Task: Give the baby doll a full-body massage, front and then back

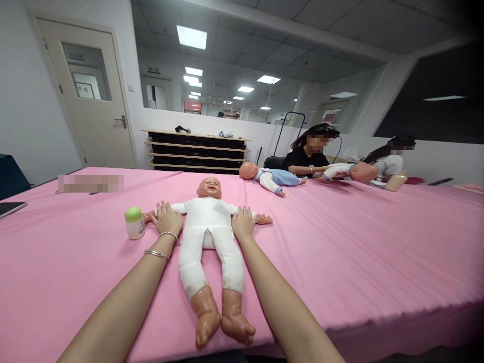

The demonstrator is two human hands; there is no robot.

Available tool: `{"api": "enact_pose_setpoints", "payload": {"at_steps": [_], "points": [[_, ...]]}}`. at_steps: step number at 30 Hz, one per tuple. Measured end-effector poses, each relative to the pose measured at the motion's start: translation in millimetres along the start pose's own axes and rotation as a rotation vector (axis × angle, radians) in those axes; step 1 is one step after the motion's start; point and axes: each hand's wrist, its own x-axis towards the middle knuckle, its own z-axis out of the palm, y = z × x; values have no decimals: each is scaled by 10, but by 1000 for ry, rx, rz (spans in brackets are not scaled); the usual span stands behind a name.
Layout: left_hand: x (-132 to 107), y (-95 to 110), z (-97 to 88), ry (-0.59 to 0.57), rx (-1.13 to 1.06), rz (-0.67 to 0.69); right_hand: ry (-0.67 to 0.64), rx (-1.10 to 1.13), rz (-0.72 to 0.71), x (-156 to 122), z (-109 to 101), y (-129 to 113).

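A baby doll [209, 219] with a white cloth body lies on its back on the pink-covered table [340, 262], its head away from me and its bare feet towards me. My left hand [168, 221] rests on the doll's arm at the left, fingers stretched over it and slightly apart. On the opposite side, my right hand [244, 222] lies on the other arm in the same way, with the doll's hand showing beyond it. A small white jar [135, 228] with a green lid stands just left of the doll's left-side hand.
Farther back on the table lies a second doll [278, 179] in blue and white. Two people sit at the far right, one with hands at another doll [346, 172]. A bottle [396, 182] is beside them. A phone [11, 208] lies at the left edge.
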Motion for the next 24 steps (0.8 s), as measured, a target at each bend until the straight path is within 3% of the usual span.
{"api": "enact_pose_setpoints", "payload": {"at_steps": [9, 12, 15, 17, 20, 24], "points": [[6, -16, 15, 1, -14, 0, -6, 94, -1, -10, -58, -20], [0, 11, -31, 45, -81, 21, -28, 351, -30, -28, -98, -77], [-60, 42, -123, 40, -250, 179, -148, 631, -160, -140, -224, -159], [-173, 31, -207, -58, -388, 340, -287, 709, -280, -294, -371, -180], [-487, -74, -379, -300, -514, 523, -522, 691, -458, -632, -656, -101], [-1025, -365, -734, -567, -538, 613, -682, 593, -633, -1132, -1079, 154]]}}
